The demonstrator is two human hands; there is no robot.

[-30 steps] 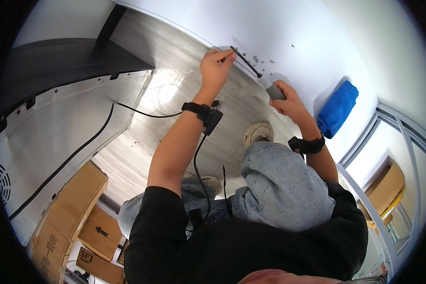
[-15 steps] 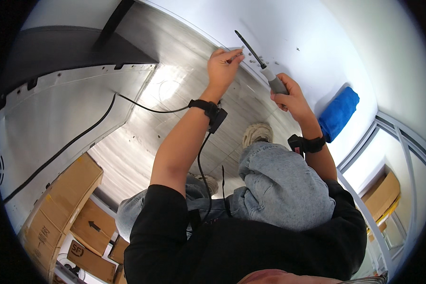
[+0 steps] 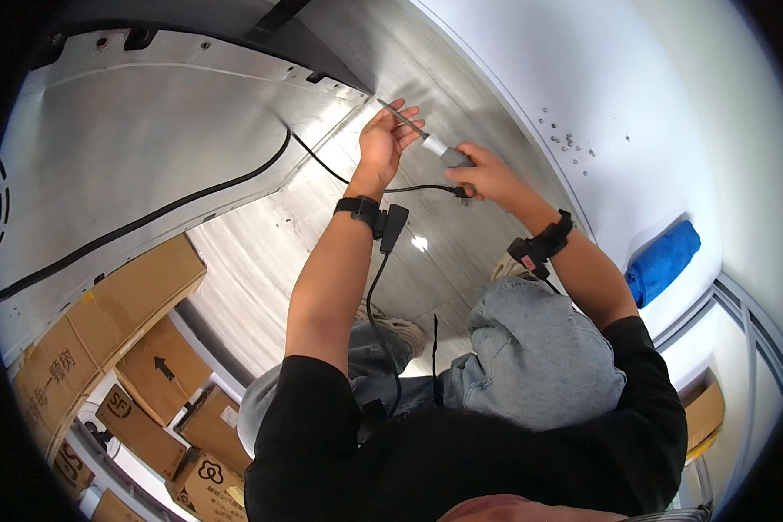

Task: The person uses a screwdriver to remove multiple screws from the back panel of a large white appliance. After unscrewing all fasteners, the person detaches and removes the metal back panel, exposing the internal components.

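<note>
A screwdriver with a grey handle is gripped in my right hand, its dark shaft pointing up and to the left. My left hand is at the shaft, fingers spread apart behind it. Whether a small screw sits between those fingers I cannot make out. The screwdriver's tip is near the corner of a silver metal panel with holes along its edge. Several small screws lie loose on the white surface to the right.
A black cable crosses the panel and runs over the grey floor, its plug end below my right hand. On the white surface lies a rolled blue cloth. Cardboard boxes stand at the lower left, beside a metal frame at far right.
Both hands have moved from the white surface with the screws leftward to the metal panel's corner. The screwdriver came along in my right hand. My left fingers, pinched before, are now spread.
</note>
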